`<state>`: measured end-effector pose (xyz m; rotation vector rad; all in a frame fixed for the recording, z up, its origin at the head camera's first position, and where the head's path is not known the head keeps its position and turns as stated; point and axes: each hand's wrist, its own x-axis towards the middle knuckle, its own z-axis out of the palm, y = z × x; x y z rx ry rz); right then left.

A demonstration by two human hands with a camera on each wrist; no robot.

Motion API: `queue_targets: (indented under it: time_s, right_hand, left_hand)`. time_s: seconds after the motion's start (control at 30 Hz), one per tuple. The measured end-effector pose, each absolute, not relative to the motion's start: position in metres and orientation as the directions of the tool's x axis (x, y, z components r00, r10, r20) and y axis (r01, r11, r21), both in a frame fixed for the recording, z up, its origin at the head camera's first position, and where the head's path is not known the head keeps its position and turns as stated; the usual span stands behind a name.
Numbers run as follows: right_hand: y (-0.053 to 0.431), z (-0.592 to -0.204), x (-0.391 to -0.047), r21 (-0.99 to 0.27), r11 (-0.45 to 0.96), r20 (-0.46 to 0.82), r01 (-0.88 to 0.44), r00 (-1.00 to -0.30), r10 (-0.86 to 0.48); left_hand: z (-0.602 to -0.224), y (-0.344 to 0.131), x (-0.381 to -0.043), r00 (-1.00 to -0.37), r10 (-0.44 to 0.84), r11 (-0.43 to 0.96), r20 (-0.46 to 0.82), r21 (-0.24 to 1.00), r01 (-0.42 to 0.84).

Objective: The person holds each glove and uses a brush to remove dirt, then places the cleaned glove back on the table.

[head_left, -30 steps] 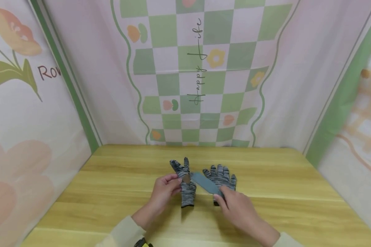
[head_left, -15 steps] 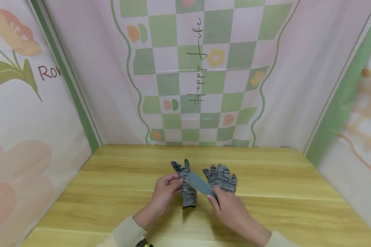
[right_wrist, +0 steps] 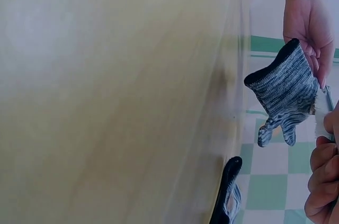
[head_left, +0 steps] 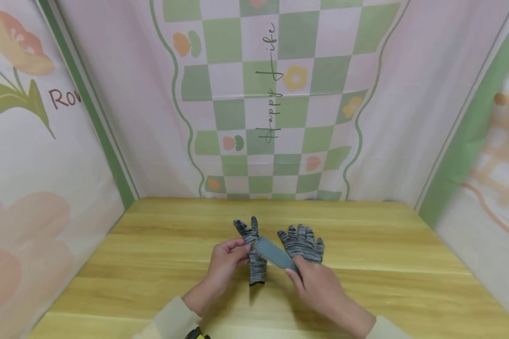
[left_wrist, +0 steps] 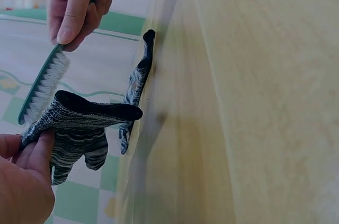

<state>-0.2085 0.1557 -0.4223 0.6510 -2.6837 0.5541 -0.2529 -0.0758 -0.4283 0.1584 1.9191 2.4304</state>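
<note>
My left hand (head_left: pixel 225 260) pinches a grey-and-black striped knit glove (head_left: pixel 258 269) by its side and holds it up off the table, cuff toward me. In my right hand (head_left: pixel 322 285) I grip a scrubbing brush (head_left: pixel 275 253) with a blue-green back. Its white bristles (left_wrist: pixel 46 87) face the glove and meet it near my left fingertips, as the left wrist view shows. The brush head mostly hides a brown patch on the glove. A second matching glove (head_left: pixel 303 246) lies flat on the table, its cuff covered by my right hand in the head view.
All of this is over a wooden-topped table (head_left: pixel 161 263). A printed curtain (head_left: pixel 263 108) with green checks hangs behind its far edge, and more printed cloth (head_left: pixel 29 188) encloses the sides.
The brush and my right hand have moved left, so the brush head now overlaps the held glove and mostly covers its brown patch. My left hand stays nearly still.
</note>
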Motion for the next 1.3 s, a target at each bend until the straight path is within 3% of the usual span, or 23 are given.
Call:
queue_targets:
  time_s: [0.4,0.57,0.83,1.3]
  right_hand:
    - [0.17,-0.419,-0.212,-0.191,0.871,0.346,-0.452,-0.862,-0.371]
    - [0.172,-0.412,-0.211,-0.263,0.879,0.303,-0.398,-0.899,-0.316]
    - [0.158,-0.396,-0.21,-0.346,0.837,0.327,-0.423,-0.891,-0.315]
    - [0.148,-0.409,-0.207,-0.288,0.829,0.367,-0.479,-0.855,-0.367]
  left_hand:
    - [-0.421,-0.079,-0.251,-0.997,0.067,-0.245,0.048,0.969,0.031]
    - [-0.42,-0.081,-0.251,-0.995,0.084,-0.234,0.052,0.972,0.031]
    - [-0.419,-0.078,-0.249,-0.99,0.121,-0.218,0.065,0.975,0.037]
    - [-0.419,-0.078,-0.249,-0.992,0.103,-0.244,0.069,0.969,0.042]
